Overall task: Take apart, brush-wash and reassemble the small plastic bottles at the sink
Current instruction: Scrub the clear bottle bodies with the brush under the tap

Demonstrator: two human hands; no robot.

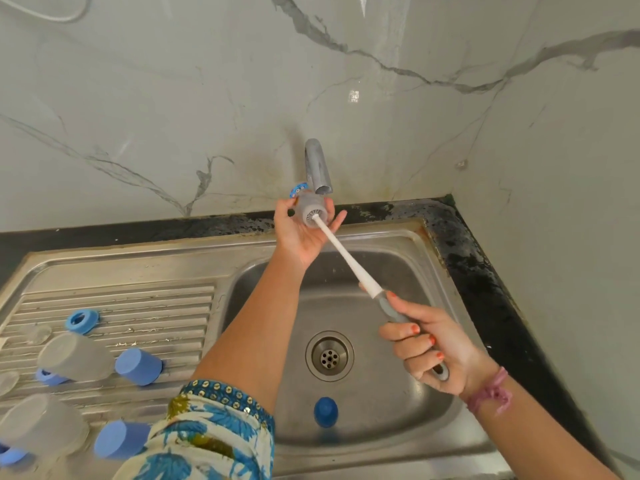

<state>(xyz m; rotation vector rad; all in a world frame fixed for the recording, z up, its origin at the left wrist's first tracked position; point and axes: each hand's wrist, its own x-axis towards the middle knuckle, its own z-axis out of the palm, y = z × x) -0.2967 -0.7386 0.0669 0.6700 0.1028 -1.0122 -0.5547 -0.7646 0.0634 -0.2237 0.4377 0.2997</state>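
a: fig. 1, count of parts? one clear bottle (pixel 313 212) held under the tap (pixel 317 168), mouth toward the camera; the left hand (pixel 300 230) grips it with thumb and curled fingers. one brush (pixel 349 263), bristle end inside the bottle mouth; the right hand (pixel 429 351) is closed round its grey handle.

b: on the drainboard (pixel 138 299), left: two frosted bottle bodies (pixel 74 356) lying on their sides, two pale blue caps (pixel 138 366), one blue ring (pixel 82 320) at the far side. other blue pieces at the left edge are cut off; number uncertain.

a: basin? one dark blue cap (pixel 325 411) near the drain (pixel 329 356), on the near side.

b: setting: steel sink (pixel 433 271) set in a black counter (pixel 485 271), stained at the far right corner; grey-veined marble walls (pixel 173 98).
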